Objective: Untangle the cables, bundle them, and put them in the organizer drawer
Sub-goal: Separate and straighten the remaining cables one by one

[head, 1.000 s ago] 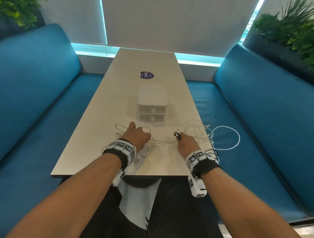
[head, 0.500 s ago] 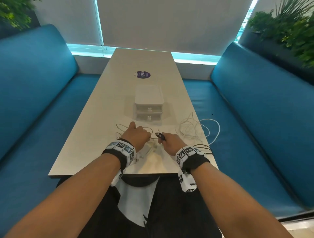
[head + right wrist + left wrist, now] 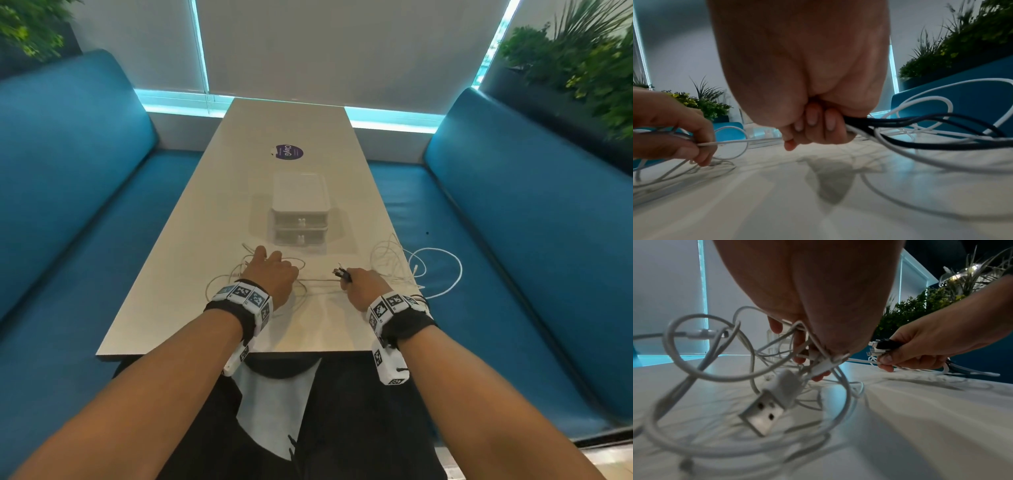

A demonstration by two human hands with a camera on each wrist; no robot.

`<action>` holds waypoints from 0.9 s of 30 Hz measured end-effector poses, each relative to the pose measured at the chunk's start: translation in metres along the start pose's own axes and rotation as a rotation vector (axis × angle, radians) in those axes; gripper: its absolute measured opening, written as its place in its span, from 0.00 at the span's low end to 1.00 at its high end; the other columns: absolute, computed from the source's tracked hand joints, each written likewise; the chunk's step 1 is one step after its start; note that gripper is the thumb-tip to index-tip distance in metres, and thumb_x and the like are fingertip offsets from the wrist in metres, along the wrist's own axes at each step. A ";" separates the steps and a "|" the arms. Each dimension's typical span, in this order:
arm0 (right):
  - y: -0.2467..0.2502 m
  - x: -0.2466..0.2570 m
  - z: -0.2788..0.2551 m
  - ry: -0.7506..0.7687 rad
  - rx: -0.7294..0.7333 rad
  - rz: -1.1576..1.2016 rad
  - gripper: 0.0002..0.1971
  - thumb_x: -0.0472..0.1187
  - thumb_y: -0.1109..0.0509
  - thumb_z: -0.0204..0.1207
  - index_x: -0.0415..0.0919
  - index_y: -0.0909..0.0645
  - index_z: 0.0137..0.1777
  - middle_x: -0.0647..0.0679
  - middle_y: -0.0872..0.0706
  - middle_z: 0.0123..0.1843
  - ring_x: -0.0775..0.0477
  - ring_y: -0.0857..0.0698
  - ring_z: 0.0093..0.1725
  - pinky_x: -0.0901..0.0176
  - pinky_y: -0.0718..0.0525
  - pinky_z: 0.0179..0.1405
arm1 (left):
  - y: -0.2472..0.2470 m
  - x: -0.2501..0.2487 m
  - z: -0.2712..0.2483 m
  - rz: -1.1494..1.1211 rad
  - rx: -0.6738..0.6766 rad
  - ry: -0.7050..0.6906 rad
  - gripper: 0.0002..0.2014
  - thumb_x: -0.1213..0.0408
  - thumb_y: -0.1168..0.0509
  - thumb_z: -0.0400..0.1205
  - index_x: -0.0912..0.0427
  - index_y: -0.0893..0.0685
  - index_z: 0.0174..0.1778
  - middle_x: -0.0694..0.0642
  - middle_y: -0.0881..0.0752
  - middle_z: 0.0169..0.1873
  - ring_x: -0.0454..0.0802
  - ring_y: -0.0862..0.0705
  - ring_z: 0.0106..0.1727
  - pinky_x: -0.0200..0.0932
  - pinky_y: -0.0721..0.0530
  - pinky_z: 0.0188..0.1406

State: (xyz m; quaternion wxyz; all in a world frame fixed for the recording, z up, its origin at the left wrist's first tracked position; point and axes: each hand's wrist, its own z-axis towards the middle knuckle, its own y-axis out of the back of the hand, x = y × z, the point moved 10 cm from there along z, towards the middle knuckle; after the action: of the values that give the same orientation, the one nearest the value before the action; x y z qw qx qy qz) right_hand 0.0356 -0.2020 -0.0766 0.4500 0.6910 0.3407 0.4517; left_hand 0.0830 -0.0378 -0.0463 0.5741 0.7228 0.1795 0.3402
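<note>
A tangle of white cables (image 3: 394, 263) lies across the near end of the table (image 3: 219, 192), with loops hanging off its right edge. My left hand (image 3: 270, 274) grips a knot of white cables (image 3: 777, 363), and a white USB plug (image 3: 764, 408) dangles below it. My right hand (image 3: 363, 286) grips a bunch of white and black cables (image 3: 920, 129), their plug ends (image 3: 879, 345) sticking out past the thumb. A white strand (image 3: 320, 281) runs between both hands. The white two-drawer organizer (image 3: 300, 209) stands beyond my hands, both drawers closed.
Blue bench seats (image 3: 513, 274) run along both sides of the table. A purple round sticker (image 3: 289, 152) lies beyond the organizer. Plants (image 3: 582, 58) stand behind the right bench back and at the far left (image 3: 27, 27).
My right hand moved left toward my left hand with its cable ends, then back right, stretching the white strand between them. The left hand stayed in place.
</note>
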 end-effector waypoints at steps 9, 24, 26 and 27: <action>0.010 -0.040 -0.005 -0.151 -0.079 -0.023 0.14 0.43 0.43 0.87 0.39 0.18 0.59 0.40 0.12 0.50 0.38 0.12 0.48 0.49 0.13 0.49 | -0.021 0.032 -0.011 -0.057 0.039 0.055 0.18 0.48 0.42 0.81 0.48 0.25 0.66 0.52 0.21 0.65 0.57 0.28 0.68 0.61 0.36 0.69; 0.037 -0.043 -0.007 -0.034 -0.242 0.027 0.11 0.44 0.45 0.87 0.41 0.26 0.63 0.38 0.13 0.44 0.34 0.13 0.44 0.44 0.14 0.44 | -0.021 0.034 -0.008 -0.169 -0.003 0.054 0.13 0.52 0.43 0.83 0.46 0.21 0.61 0.47 0.18 0.62 0.54 0.25 0.65 0.58 0.37 0.69; 0.021 -0.031 -0.012 0.051 -0.168 -0.040 0.10 0.45 0.44 0.87 0.44 0.25 0.62 0.40 0.13 0.42 0.35 0.13 0.41 0.45 0.15 0.43 | -0.021 0.032 -0.009 -0.159 -0.004 0.052 0.13 0.52 0.43 0.83 0.46 0.20 0.61 0.48 0.18 0.62 0.54 0.25 0.65 0.58 0.36 0.69; 0.013 -0.030 -0.012 0.058 -0.138 -0.075 0.11 0.46 0.44 0.87 0.44 0.24 0.61 0.40 0.13 0.43 0.36 0.13 0.42 0.45 0.14 0.44 | -0.021 0.032 -0.010 -0.156 -0.004 0.053 0.13 0.52 0.43 0.83 0.46 0.20 0.60 0.48 0.18 0.62 0.54 0.25 0.64 0.59 0.36 0.69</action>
State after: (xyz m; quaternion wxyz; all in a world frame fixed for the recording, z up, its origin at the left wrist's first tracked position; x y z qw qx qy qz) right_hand 0.0142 -0.2297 -0.0716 0.5031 0.6317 0.3471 0.4768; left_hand 0.1013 -0.0044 -0.0561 0.5954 0.6962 0.2498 0.3136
